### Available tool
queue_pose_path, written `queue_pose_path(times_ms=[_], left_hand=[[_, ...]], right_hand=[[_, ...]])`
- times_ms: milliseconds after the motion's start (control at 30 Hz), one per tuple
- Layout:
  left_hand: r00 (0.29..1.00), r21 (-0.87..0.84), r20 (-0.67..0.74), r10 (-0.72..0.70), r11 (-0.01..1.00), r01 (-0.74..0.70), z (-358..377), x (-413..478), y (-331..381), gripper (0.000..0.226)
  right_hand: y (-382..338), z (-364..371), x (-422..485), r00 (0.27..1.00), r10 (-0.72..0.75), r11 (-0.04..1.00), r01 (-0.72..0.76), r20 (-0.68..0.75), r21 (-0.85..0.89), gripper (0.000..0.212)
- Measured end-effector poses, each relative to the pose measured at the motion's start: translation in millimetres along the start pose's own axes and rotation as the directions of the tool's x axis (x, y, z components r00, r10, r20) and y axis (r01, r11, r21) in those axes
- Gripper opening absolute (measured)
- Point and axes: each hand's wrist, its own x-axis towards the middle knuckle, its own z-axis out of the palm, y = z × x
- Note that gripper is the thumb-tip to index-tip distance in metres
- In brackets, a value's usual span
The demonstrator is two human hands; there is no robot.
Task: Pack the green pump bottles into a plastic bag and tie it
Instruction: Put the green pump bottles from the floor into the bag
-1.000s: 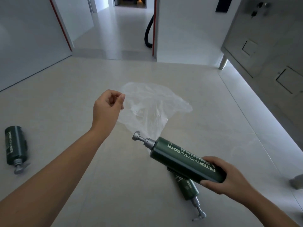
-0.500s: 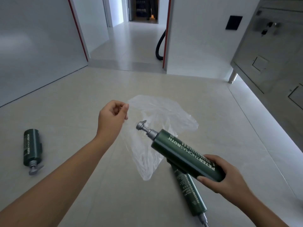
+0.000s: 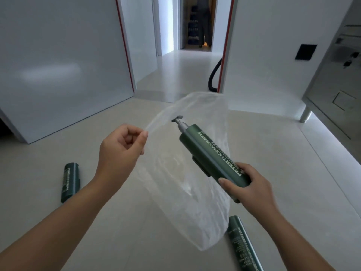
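My left hand [image 3: 121,147] pinches the rim of a clear plastic bag [image 3: 187,192], which hangs open in the air in front of me. My right hand [image 3: 246,184] grips the base of a green pump bottle [image 3: 211,155], tilted with its grey pump head pointing up and left at the bag's mouth. Whether the pump is inside the rim I cannot tell. A second green bottle [image 3: 70,181] lies on the floor at the left. A third green bottle [image 3: 244,245] lies on the floor below my right hand, partly cut off by the frame's edge.
The pale tiled floor [image 3: 58,222] spreads all around. A white wall panel [image 3: 62,71] stands at the left. A steel cabinet on legs [image 3: 336,89] stands at the right. A doorway with a black hose [image 3: 213,79] opens straight ahead.
My left hand has lifted the bag off the floor so it hangs open. My right hand has raised the bottle, bringing its pump head up to the bag's mouth.
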Motion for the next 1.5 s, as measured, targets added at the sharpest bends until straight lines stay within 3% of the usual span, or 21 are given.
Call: queue_pose_path(times_ms=[133, 300, 433, 667, 800, 1067, 1267, 1500], left_hand=[[0.991, 0.056, -0.094, 0.094, 0.994, -0.089, -32, 8, 9, 0.015], [0.983, 0.091, -0.154, 0.095, 0.992, -0.082, -61, 13, 4, 0.017], [0.993, 0.103, -0.098, 0.071, 0.993, -0.061, -57, 4, -1, 0.018], [0.998, 0.072, 0.058, 0.017, 0.997, -0.021, -33, -12, -7, 0.018], [0.996, 0.032, 0.077, -0.053, 0.998, 0.05, -21, -18, -15, 0.018], [0.979, -0.002, 0.143, -0.142, 0.99, 0.144, -4, -34, -32, 0.014], [0.952, -0.053, 0.245, -0.186, 0.977, 0.205, 22, -49, -31, 0.015], [0.94, -0.097, 0.28, -0.197, 0.968, 0.231, 27, -56, -34, 0.013]], right_hand=[[-34, 37, 14, 0.996, -0.06, 0.997, 0.056, 0.073, 0.049, 0.043], [-49, 61, 11, 0.985, -0.077, 0.995, 0.066, 0.154, 0.077, 0.041], [-45, 58, -2, 0.976, -0.062, 0.998, 0.053, 0.211, 0.046, 0.036], [-46, 53, -21, 0.924, 0.006, 0.984, 0.062, 0.383, -0.166, 0.038], [-26, 60, -18, 0.926, 0.102, 0.953, 0.013, 0.363, -0.302, 0.046], [34, 39, -15, 0.928, 0.269, 0.913, -0.161, 0.257, -0.374, 0.041], [43, 53, -32, 0.876, 0.357, 0.929, -0.296, 0.326, -0.222, 0.049], [35, 100, -48, 0.796, 0.413, 0.874, -0.484, 0.441, 0.055, 0.025]])
